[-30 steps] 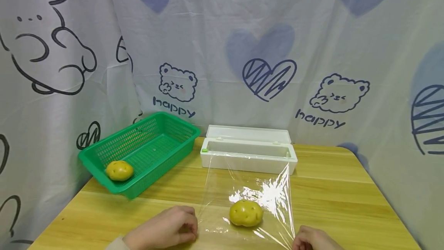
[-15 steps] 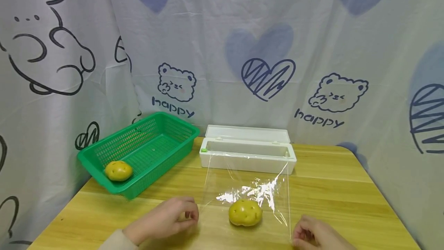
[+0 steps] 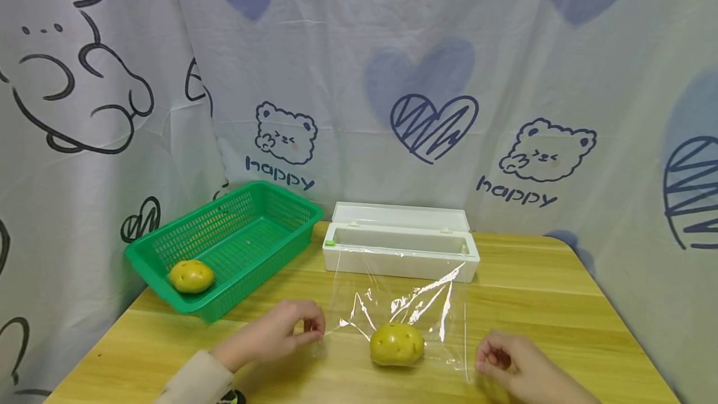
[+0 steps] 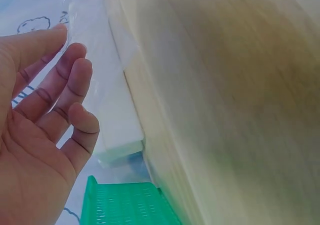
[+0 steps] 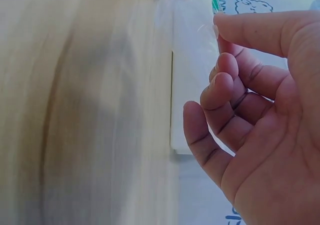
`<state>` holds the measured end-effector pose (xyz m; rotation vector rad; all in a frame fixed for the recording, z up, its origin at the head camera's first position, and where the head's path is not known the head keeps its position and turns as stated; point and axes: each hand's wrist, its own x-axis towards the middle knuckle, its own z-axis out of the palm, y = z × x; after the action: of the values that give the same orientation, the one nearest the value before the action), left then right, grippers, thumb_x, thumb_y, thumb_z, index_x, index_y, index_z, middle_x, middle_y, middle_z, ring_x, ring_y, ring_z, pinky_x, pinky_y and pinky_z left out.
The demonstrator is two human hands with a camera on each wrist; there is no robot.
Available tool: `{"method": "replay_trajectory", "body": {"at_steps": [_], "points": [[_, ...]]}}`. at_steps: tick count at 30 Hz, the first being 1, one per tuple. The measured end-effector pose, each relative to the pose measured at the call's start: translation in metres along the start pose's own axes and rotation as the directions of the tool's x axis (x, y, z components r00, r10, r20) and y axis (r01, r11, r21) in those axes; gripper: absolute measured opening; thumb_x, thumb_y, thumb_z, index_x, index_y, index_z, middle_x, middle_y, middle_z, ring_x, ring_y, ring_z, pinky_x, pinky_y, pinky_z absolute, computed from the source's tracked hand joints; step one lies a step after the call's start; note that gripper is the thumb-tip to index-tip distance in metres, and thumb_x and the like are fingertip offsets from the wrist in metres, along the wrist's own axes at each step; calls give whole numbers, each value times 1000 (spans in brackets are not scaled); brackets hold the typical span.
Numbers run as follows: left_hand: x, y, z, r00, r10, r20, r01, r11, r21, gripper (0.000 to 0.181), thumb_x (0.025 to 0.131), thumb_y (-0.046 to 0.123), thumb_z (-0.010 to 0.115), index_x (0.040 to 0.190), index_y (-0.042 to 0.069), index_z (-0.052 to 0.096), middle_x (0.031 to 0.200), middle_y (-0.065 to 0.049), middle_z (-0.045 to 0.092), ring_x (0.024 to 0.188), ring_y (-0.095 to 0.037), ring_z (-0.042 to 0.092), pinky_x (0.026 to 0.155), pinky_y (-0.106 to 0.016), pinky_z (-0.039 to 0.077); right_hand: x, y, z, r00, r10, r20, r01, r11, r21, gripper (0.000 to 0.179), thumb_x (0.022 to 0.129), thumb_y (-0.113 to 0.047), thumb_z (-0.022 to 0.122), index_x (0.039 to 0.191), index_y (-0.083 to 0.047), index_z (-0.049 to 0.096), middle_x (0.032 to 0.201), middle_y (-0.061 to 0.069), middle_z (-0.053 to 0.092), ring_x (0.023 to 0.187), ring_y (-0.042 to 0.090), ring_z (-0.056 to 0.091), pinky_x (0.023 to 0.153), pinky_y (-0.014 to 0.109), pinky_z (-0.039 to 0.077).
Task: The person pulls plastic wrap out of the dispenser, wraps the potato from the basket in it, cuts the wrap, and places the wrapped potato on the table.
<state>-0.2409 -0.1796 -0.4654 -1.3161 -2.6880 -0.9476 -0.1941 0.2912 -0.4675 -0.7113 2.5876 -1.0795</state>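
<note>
In the head view a sheet of clear cling film (image 3: 432, 310) stretches from the white dispenser box (image 3: 401, 216) toward me, over a yellow potato (image 3: 397, 345) on the table. My left hand (image 3: 283, 332) pinches the film's near left corner between thumb and fingertips. My right hand (image 3: 518, 363) pinches the near right corner the same way. The left wrist view has my left hand (image 4: 50, 100) with its other fingers loosely bent. In the right wrist view the thumb and index finger of my right hand (image 5: 260, 95) meet at the film's edge.
A green basket (image 3: 275, 270) stands at the back left with a second potato (image 3: 192, 276) in its near corner. The box's lid stands raised, with a small green piece (image 3: 331, 242) at its left end. A patterned curtain (image 3: 348, 80) hangs behind the wooden table (image 3: 538, 292).
Both hands have moved up and away from me, holding the film's near corners. The film is slacker and its creases have shifted. The potatoes, box and basket have stayed put.
</note>
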Motion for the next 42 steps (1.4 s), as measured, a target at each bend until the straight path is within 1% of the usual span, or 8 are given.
{"method": "replay_trajectory", "body": {"at_steps": [4,8,14,17,23,28,34,42], "points": [[3,-6,1,998,-56,15,56,998,-22,15,98,9,75,90,21,70,85,14,68,81,6,57,77,-21,57,3,3,1,1000,15,-9,-15,1000,16,11,105,-25,70,98,-18,67,86,-9,58,79,-1,51,66,22,45],[6,-10,2,996,-86,35,87,996,-34,14,98,10,76,90,20,70,85,13,69,81,5,57,77,-21,57,7,7,2,999,-29,-30,29,1000,4,11,105,-23,69,98,-16,67,85,-10,58,78,-2,51,65,23,45],[10,-14,0,989,-116,92,119,992,-30,12,97,5,75,93,17,72,90,11,72,85,5,60,81,-22,59,9,10,3,999,-43,-33,44,999,19,10,106,-22,68,98,-15,67,85,-11,59,77,-2,51,64,23,46],[12,-10,-3,988,-127,92,128,992,-5,15,95,0,72,99,15,73,95,8,74,89,3,62,85,-25,60,10,12,4,998,-55,-34,56,998,28,10,106,-22,68,98,-16,67,86,-11,60,77,-2,51,64,22,47],[28,30,9,1000,-17,12,14,986,166,18,100,16,75,118,14,74,112,3,74,101,-10,69,91,-29,61,11,12,6,997,-66,-32,68,997,47,9,106,-19,67,99,-14,68,86,-11,60,76,-2,51,63,22,47],[49,55,33,997,15,70,-33,965,261,43,104,38,73,143,22,64,140,4,68,126,-13,67,106,-33,58,10,13,6,999,-45,-29,47,997,62,10,106,-19,67,99,-13,68,87,-9,60,76,-2,51,63,22,47],[67,54,51,993,23,114,-53,962,269,49,102,36,74,148,21,63,147,3,68,133,-14,66,113,-33,54,10,15,7,998,-56,-40,58,997,50,9,106,-20,68,99,-14,68,88,-10,63,78,-2,52,65,22,49],[74,50,51,992,46,119,-67,982,177,45,99,29,78,142,16,69,141,3,73,129,-12,69,113,-31,54,9,9,0,997,-52,-51,55,997,57,9,106,-23,68,100,-16,68,91,-10,65,82,1,56,70,23,52]]}}
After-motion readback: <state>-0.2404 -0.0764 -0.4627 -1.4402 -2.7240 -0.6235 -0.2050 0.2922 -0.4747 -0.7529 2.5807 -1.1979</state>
